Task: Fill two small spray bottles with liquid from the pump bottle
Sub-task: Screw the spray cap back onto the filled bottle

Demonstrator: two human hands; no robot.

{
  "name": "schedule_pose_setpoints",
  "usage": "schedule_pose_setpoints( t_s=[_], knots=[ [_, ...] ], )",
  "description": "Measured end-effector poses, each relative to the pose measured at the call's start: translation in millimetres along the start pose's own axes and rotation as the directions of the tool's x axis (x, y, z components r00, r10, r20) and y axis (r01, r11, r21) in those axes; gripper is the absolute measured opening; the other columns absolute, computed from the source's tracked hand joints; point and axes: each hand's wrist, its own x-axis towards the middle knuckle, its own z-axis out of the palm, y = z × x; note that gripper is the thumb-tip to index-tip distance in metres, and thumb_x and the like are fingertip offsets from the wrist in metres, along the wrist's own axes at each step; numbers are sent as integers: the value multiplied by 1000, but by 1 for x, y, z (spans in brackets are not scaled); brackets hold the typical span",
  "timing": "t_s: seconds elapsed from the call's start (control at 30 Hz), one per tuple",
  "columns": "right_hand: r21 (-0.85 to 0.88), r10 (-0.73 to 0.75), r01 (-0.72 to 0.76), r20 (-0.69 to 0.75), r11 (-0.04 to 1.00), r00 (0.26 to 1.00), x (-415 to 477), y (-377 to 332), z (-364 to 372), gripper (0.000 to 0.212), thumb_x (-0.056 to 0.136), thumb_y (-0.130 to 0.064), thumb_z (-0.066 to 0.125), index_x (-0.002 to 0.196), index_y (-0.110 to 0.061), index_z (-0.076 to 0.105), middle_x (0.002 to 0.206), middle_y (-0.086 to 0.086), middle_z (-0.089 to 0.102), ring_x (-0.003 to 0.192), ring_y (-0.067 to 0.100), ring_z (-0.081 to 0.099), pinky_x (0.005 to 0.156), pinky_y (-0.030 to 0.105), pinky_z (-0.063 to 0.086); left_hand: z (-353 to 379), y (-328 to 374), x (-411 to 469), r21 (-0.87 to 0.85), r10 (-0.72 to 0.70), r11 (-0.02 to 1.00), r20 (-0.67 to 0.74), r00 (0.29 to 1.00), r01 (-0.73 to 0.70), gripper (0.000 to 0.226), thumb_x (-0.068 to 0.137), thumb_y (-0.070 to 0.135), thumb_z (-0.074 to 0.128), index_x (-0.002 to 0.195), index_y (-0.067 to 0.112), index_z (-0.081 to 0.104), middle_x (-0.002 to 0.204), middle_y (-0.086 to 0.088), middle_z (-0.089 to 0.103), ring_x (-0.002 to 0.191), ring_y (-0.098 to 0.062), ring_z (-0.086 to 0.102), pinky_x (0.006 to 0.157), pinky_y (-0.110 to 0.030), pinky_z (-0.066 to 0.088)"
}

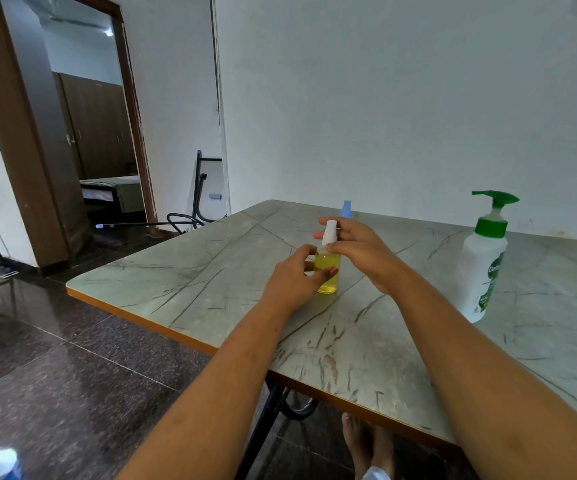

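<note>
The bottle [328, 268] stands upright on the table [183, 282], nozzle up, left hand [294, 278] gripping its body, right hand [356, 247] pinching its sprayer [330, 232].

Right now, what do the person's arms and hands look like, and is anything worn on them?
The left arm and right arm are bare as far as the picture shows, with no sleeves. No watch, bracelet or ring shows on the left hand or the right hand. The left thumbnail carries reddish polish.

A marble-patterned table [210, 282] held a green-topped pump bottle [482, 271]. Well left of it stood a yellow-filled spray bottle [328, 285] and, farther back, a blue-capped spray bottle [346, 208].
</note>
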Motion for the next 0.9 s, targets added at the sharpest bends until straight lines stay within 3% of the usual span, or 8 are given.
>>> schedule_pose_setpoints(
  t_s=[0.13, 0.27, 0.4, 0.53, 0.8, 0.9],
  knots=[
    [-48, -16, 9, -137, 999, 990, 2, 5, -1, 51, 78, -11, 75, 125, -19, 55, 110, 2, 67, 99, 11, 63, 89, 27, 52, 0, 1, 0, -1, -10, 1000, 0, 1000, 10, 47, 83, 43, 64, 124, 28, 47, 129, -4, 58, 118, -18, 54, 96, -35, 45],
    [-168, -42, 9, -192, 986, 980, 3, 5, 3, 54, 77, -27, 77, 125, -21, 54, 111, -4, 58, 96, 12, 55, 74, 19, 46, 1, 2, -1, 1, 5, 1000, -7, 1000, -5, 50, 84, 42, 64, 128, 26, 46, 132, -2, 55, 119, -19, 54, 97, -37, 45],
    [-41, 20, -23, -74, 999, 997, 2, 0, -1, 44, 90, -14, 63, 132, -20, 52, 126, 2, 58, 114, 16, 55, 87, 21, 43, 0, 3, -1, -2, -10, 1000, 1, 1000, 10, 49, 84, 42, 64, 126, 26, 46, 131, -3, 57, 119, -18, 54, 97, -36, 46],
    [-24, 32, -31, 4, 999, 999, 0, 0, -3, 43, 91, -5, 58, 133, -14, 52, 125, 4, 63, 115, 13, 58, 94, 22, 40, 0, 3, -1, 6, -9, 1000, 2, 1000, 9, 48, 85, 42, 63, 126, 25, 46, 131, -4, 57, 120, -18, 53, 97, -35, 45],
    [-66, -21, 10, -171, 998, 985, 4, 7, -1, 46, 79, -11, 74, 122, -11, 58, 114, 5, 68, 101, 14, 65, 79, 16, 48, 1, 3, 0, 23, -13, 1000, 15, 1000, 12, 50, 84, 44, 63, 127, 26, 45, 132, -3, 56, 120, -18, 54, 100, -39, 45],
    [-76, -25, 8, -223, 997, 974, 5, 8, 3, 47, 78, -11, 76, 122, -8, 59, 114, 7, 68, 102, 17, 65, 86, 24, 50, 1, 3, 0, 20, -15, 1000, 11, 1000, 15, 51, 84, 44, 63, 128, 26, 45, 132, -3, 56, 120, -18, 54, 100, -41, 45]
  ],
)
